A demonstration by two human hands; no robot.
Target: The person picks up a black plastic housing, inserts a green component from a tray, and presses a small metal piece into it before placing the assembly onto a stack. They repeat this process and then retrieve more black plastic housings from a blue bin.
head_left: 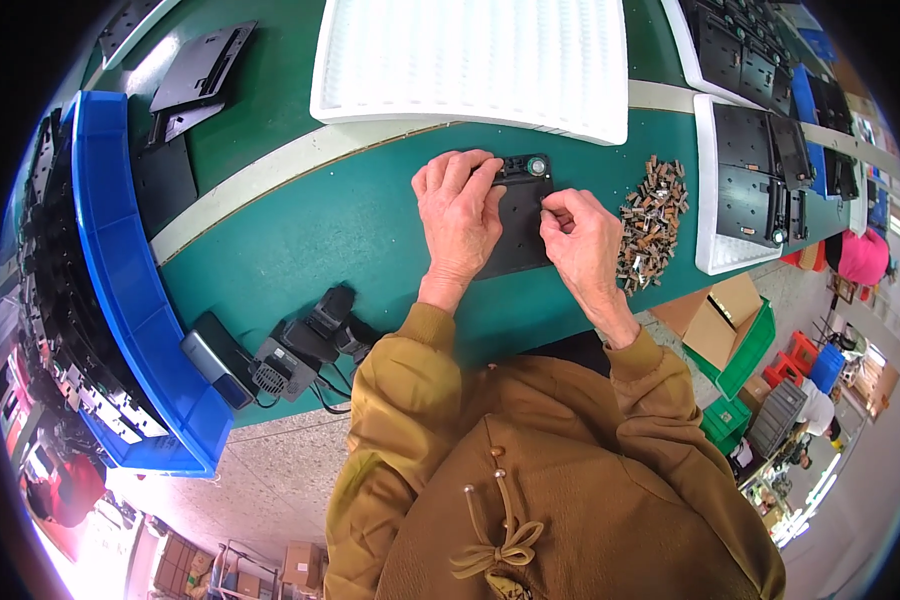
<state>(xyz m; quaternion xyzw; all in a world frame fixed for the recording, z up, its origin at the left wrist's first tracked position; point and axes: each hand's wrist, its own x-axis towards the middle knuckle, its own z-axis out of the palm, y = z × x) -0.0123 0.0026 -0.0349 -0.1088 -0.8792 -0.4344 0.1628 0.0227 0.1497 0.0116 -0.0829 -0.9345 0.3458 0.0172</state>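
Note:
A flat black plastic panel [516,228] with small holes lies on the green table in front of me. At its far end sits a fitting with a round, shiny greenish knob [537,166]. My left hand [460,215] grips the panel's far left part, its curled fingers beside the fitting and covering that edge. At the right edge, my right hand [582,240] is closed in a pinch against the panel; whatever lies between thumb and forefinger is too small to make out. Just right of that hand is a pile of small brown and metallic pieces [654,225].
Beyond the panel stands a large white foam tray [470,60]. Another white tray [715,245] holds black panels at right. A blue bin [120,250] with black parts borders the left. Black devices with cables [305,345] lie at the near left edge; a cardboard box [720,325] stands below right.

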